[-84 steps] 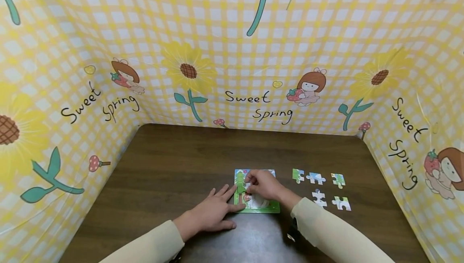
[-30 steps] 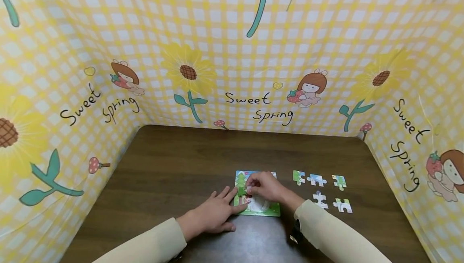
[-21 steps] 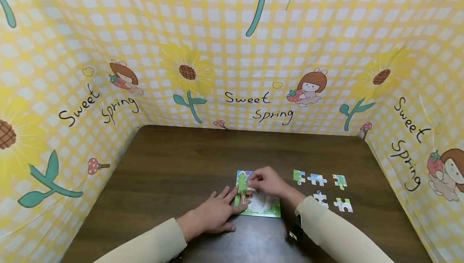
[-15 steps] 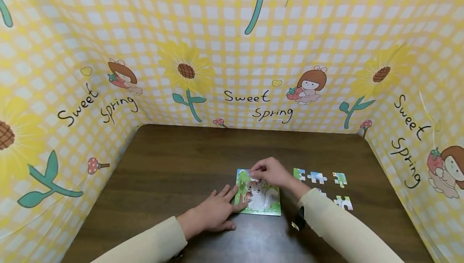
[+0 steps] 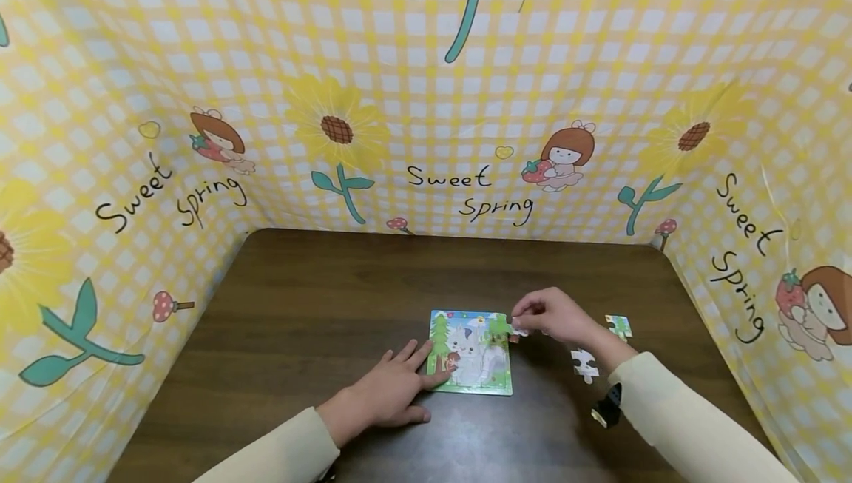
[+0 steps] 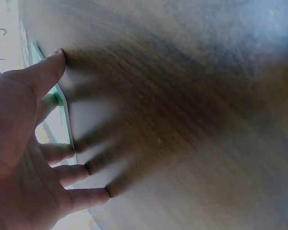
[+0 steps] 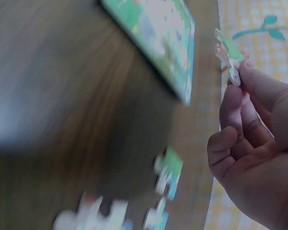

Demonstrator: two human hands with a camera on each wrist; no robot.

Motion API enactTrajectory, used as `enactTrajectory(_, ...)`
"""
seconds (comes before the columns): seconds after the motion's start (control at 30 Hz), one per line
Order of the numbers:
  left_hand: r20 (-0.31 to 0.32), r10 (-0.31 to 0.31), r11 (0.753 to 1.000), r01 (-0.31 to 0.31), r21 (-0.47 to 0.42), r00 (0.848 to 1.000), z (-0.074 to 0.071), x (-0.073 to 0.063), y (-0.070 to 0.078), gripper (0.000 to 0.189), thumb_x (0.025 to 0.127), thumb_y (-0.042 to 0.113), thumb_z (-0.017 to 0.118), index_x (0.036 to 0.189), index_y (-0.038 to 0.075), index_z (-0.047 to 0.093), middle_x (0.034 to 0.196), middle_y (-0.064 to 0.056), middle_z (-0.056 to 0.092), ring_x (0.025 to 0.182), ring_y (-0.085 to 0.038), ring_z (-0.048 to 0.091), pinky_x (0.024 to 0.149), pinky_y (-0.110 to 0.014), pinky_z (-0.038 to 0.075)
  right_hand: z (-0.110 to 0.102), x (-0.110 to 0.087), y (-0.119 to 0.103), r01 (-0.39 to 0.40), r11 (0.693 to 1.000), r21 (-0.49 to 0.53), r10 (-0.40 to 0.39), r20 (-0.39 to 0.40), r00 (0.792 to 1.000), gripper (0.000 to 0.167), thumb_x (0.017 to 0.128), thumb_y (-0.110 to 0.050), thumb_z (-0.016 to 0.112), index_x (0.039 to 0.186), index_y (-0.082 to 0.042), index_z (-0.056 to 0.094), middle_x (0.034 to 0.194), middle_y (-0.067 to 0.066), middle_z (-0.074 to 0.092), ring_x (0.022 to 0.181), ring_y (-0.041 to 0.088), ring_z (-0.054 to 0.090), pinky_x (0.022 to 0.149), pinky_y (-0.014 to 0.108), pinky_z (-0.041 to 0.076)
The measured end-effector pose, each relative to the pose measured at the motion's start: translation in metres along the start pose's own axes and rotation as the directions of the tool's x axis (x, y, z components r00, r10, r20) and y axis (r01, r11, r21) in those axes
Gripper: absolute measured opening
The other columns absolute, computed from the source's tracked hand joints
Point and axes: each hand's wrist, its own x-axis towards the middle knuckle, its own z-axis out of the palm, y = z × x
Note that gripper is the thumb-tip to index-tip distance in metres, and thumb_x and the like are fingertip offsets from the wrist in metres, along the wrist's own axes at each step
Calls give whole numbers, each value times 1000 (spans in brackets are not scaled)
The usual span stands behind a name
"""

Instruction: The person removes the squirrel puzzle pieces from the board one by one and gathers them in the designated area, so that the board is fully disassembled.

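Note:
My left hand (image 5: 394, 387) lies with fingers spread at the left edge of a flat puzzle board (image 5: 475, 390), one finger reaching over its lower left part. In the left wrist view the left fingers (image 6: 89, 199) are extended, some tips down on the table. The board carries a picture of a white animal among green trees. My right hand (image 5: 555, 315) is raised by the board's upper right side. Between thumb and fingertips it pinches a jigsaw piece (image 7: 230, 50), green with white and a little red, clear of the board in the right wrist view.
Loose jigsaw pieces lie right of the board, including a green-and-blue one (image 5: 617, 326) and a white one (image 5: 585, 366); my right forearm covers others. The brown wooden table (image 5: 319, 283) is closed in by a yellow checked cloth (image 5: 439, 120) at the back and sides.
My right hand has lifted the pinched jigsaw piece off the board's left part and carried it rightward, past the board's right edge. My left hand has stayed in place.

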Motion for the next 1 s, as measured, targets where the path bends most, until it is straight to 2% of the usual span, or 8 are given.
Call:
enactTrajectory(0.2, -14, 7, 1000, -6, 9, 1000, 1, 0, -3, 70, 95, 60, 64, 157, 48, 34, 173, -12, 11, 156, -43, 20, 111, -69, 35, -19, -31, 20, 11, 999, -37, -10, 23, 1000, 15, 97, -19, 72, 104, -7, 78, 86, 2, 75, 76, 17, 67, 69, 40, 57)
enactTrajectory(0.4, -9, 3, 1000, -3, 3, 1000, 1, 1, -2, 70, 94, 59, 66, 156, 48, 35, 173, -12, 12, 155, -44, 21, 111, -70, 35, -23, -52, 35, 9, 997, -82, -6, 39, 999, 11, 96, -14, 73, 100, -5, 78, 84, 0, 74, 74, 12, 66, 66, 32, 56)
enactTrajectory(0.6, -13, 0, 1000, 0, -1, 1000, -1, 1, 0, 69, 95, 59, 66, 156, 48, 36, 173, -12, 13, 155, -44, 21, 111, -70, 35, -17, -55, 40, 47, 973, -227, -42, 25, 999, 6, 94, -11, 74, 90, -13, 78, 80, -5, 73, 68, 4, 61, 63, 24, 50)
enactTrajectory(1.0, -2, -2, 1000, 2, 1, 1000, 1, 2, -1, 68, 95, 59, 65, 156, 50, 36, 173, -11, 14, 156, -43, 21, 111, -69, 35, -7, -49, 47, 72, 914, -399, -93, -34, 995, 12, 87, -10, 79, 80, -20, 78, 75, -16, 70, 69, -3, 55, 65, 24, 48)
